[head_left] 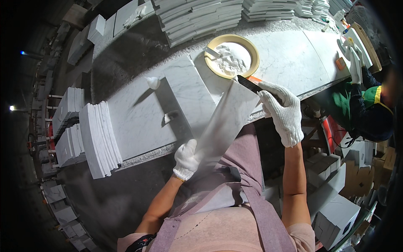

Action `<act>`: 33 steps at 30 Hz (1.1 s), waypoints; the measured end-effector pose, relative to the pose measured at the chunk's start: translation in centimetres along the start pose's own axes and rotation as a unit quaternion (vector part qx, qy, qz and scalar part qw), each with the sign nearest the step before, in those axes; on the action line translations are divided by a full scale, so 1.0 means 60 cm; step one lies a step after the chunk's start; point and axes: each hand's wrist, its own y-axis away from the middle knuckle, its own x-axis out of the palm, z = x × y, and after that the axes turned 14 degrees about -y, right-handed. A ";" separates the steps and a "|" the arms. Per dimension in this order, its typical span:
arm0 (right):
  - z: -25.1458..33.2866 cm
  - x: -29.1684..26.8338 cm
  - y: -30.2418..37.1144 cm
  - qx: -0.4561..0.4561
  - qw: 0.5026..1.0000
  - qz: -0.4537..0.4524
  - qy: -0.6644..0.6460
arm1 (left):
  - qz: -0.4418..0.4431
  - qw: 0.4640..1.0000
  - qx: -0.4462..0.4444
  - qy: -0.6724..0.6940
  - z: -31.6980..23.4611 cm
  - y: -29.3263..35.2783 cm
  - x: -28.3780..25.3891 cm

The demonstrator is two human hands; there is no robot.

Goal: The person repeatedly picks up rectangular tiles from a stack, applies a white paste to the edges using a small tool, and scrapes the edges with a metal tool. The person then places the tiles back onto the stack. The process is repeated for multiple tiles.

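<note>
Your left hand (186, 159), in a white knitted glove, has its grip closed on the side of a long, rectangular, pale grey-veined stone slab (228, 111). The slab slants over the front edge of the white marble tabletop (134, 126), above your lap. Your right hand (281, 111), gloved alike, has its grip closed around a narrow black tool (248, 83) at the slab's far end. Just beyond sits a round yellow bowl (255, 54) of white, lumpy material. Leftward stands a stack of thin white slabs (98, 140).
</note>
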 end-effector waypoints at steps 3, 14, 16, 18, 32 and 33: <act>-0.002 0.000 0.000 -0.016 1.000 0.005 0.006 | 0.006 1.000 -0.003 -0.014 0.002 -0.001 0.003; -0.011 0.001 0.001 -0.068 0.996 0.014 0.055 | 0.026 0.999 -0.027 -0.016 -0.003 -0.002 -0.002; -0.011 0.001 0.001 -0.072 0.996 0.017 0.055 | 0.021 0.999 -0.024 0.004 -0.005 -0.003 -0.003; -0.012 0.002 0.001 -0.088 0.994 0.020 0.067 | 0.024 0.999 -0.029 0.013 -0.005 -0.003 -0.004; -0.003 0.007 -0.005 -0.172 0.972 0.026 0.156 | 0.045 0.998 -0.048 0.009 -0.014 -0.006 -0.014; -0.005 0.005 -0.007 -0.162 0.976 0.019 0.142 | 0.044 0.998 -0.044 0.016 -0.012 -0.005 -0.013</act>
